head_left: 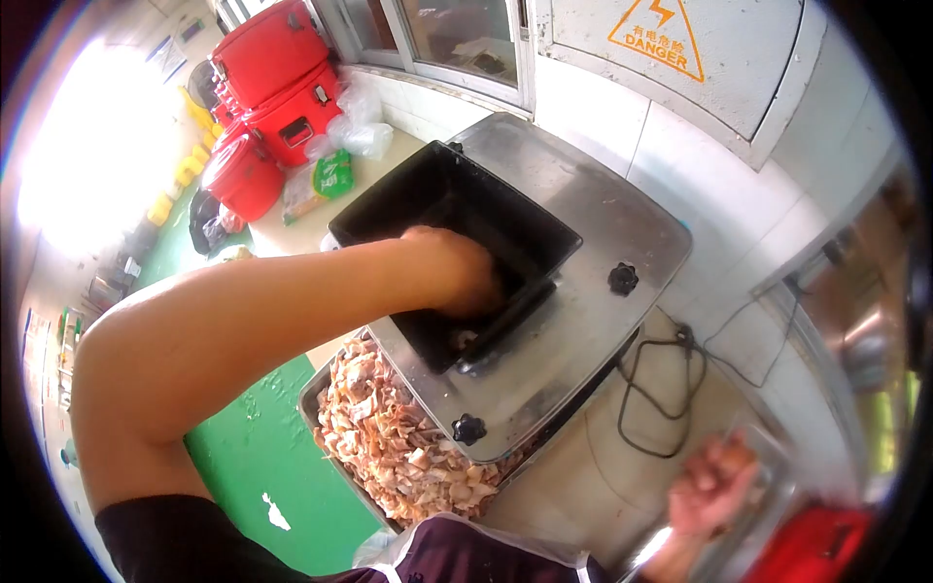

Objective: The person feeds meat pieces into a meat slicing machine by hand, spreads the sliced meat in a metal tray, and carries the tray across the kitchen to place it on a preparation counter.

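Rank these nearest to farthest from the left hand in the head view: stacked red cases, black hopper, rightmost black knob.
Measured from the left hand:
1. Black hopper: around the hand, which reaches into it.
2. Rightmost black knob: on the metal top, right of the hopper.
3. Stacked red cases: far off, upper left.

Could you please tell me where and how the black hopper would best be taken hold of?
Probably from above, by the rim of the black hopper at its left and right corners, one hand at each. The thin raised rim offers an edge to pinch, and both corners are uncovered, while the left hand reaches in across the near side.
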### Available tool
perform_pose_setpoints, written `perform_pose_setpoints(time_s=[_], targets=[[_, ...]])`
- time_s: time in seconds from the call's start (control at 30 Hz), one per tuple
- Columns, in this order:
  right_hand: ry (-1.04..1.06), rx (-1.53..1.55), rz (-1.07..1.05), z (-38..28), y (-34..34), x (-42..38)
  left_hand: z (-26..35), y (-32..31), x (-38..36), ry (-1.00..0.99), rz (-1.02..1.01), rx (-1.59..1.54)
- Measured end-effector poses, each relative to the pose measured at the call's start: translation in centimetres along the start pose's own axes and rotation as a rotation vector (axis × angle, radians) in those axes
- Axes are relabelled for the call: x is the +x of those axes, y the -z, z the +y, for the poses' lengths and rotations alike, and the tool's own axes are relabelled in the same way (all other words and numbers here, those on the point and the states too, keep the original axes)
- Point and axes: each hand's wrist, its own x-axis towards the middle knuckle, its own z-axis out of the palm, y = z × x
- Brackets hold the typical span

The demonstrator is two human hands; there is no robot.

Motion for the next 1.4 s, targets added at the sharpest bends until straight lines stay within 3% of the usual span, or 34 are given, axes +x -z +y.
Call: perform_pose_setpoints(time_s=[0.2,0.33,0.47,0.53,0.57,0.7,0.77,0.87,0.93,0.97,1.03,1.07,1.17,1.27,1.33,1.4], targets=[[0.012,-0.055,-0.010,0.0,0.6,0.0,-1.8,1.8,-3.8,-0.058,0.196,0.205],[-0.030,-0.064,-0.026,0.3,-1.0,0.6,-2.3,2.8,-9.0,-0.046,0.658,-0.182],[-0.119,-0.088,0.015,1.4,-2.6,0.9,-4.5,-1.8,-10.2,-0.484,0.955,-0.581],[-0.103,-0.278,-0.052,3.6,-4.0,1.6,-5.5,-4.1,-10.7,-0.684,0.937,-0.678],[-0.090,-0.370,-0.081,4.8,-4.5,1.6,-5.8,-4.9,-11.4,-0.749,0.818,-0.703],[-0.461,-0.241,-0.014,9.3,-4.9,-1.5,-2.2,-11.1,-12.1,-1.038,0.594,-0.787],[-0.519,-0.150,0.163,11.0,-6.1,-2.8,1.8,-13.7,-11.4,-1.056,0.618,-0.695],[-0.534,0.128,0.233,10.8,-4.6,-5.5,8.2,-16.0,-8.1,-1.073,0.927,-0.556],[-0.486,0.118,0.320,9.9,-3.6,-8.4,10.5,-16.6,-7.4,-1.130,0.892,-0.502],[-0.462,0.111,0.363,9.4,-3.0,-9.9,11.4,-16.3,-7.8,-1.123,0.770,-0.564],[-0.463,0.118,0.257,7.8,-2.1,-11.3,13.7,-17.5,-7.4,-1.150,0.764,-0.549],[-0.415,0.229,0.237,7.3,-1.4,-12.5,14.6,-18.1,-7.5,-1.186,0.764,-0.533],[-0.139,0.224,0.583,5.5,-1.2,-15.8,16.5,-19.2,-9.0,-1.248,0.770,-0.487],[-0.014,0.219,0.489,1.3,0.2,-18.3,15.3,-20.1,-9.5,-1.202,0.736,-0.500],[0.159,-0.092,0.496,-2.9,2.0,-19.9,13.4,-22.6,-9.0,-1.144,0.577,-0.656],[0.377,-0.433,0.644,-6.6,5.7,-21.2,11.1,-25.1,-9.2,-1.005,0.432,-0.759]])
